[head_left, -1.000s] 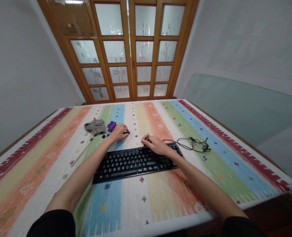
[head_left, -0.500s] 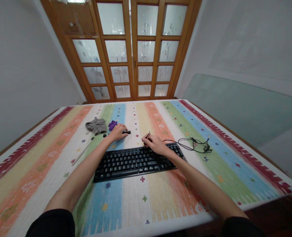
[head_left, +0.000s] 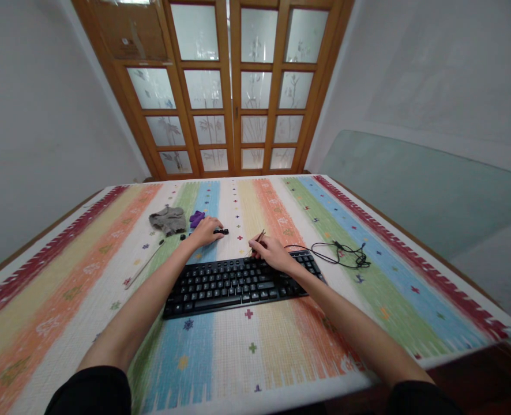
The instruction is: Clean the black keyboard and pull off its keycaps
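A black keyboard [head_left: 225,288] lies slightly tilted across the striped cloth in front of me. My left hand [head_left: 207,231] rests beyond its far edge, with thumb and fingers closed around small black keycaps [head_left: 224,231]; the fingers partly hide them. Another black keycap [head_left: 183,237] sits to the left of that hand. Over the keyboard's far edge, my right hand [head_left: 268,252] is closed on thin, dark tweezers [head_left: 261,235], whose upper ends stick out above the fingers. Part of the keyboard's right side is hidden under my right hand and wrist.
A grey cloth [head_left: 168,221] and a purple cloth [head_left: 197,218] lie beyond my left hand. Left of the keyboard is a thin pale stick with a dark end [head_left: 145,264]. The black cable [head_left: 337,253] coils at the right. Wooden glazed doors [head_left: 233,115] stand behind the table.
My right hand and the tweezers have shifted very slightly. My left hand and the keyboard stay in place.
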The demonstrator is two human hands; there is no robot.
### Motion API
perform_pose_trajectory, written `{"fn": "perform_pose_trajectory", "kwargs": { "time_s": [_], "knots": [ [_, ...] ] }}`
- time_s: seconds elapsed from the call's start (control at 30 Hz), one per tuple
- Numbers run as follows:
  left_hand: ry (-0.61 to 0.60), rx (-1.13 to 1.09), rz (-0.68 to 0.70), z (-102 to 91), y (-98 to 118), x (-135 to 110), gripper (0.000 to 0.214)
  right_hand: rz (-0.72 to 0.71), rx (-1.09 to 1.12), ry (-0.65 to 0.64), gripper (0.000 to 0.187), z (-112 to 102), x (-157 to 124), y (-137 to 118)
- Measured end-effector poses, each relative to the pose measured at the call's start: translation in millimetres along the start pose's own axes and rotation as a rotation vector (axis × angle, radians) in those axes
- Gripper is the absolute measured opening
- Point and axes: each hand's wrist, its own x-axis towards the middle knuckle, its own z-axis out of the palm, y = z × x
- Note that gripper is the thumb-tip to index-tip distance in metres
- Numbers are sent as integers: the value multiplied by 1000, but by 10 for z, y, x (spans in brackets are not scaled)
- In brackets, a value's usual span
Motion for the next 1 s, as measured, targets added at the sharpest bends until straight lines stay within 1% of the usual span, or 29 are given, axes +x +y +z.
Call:
{"fn": "perform_pose_trajectory", "kwargs": {
  "time_s": [0.13, 0.27, 0.47, 0.53, 0.73, 1.0],
  "knots": [
    [-17, -6, -18, -48, -7, -37, 32, 34, 44, 2, 45, 8, 9, 33],
    [-23, 5, -28, -123, -73, -136, 39, 79, 92, 11, 47, 12, 27, 101],
    [26, 4, -8, -188, -230, -310, 38, 149, 181, 16, 47, 15, 44, 166],
    [37, -4, -6, -198, -248, -353, 37, 134, 163, 20, 47, 19, 22, 152],
    [50, -8, -3, -198, -196, -427, 35, 1, 15, 28, 43, 14, -85, 43],
    [31, -34, -35, -176, -90, -317, 39, -16, 1, 31, 42, 12, -107, 25]
  ]
}}
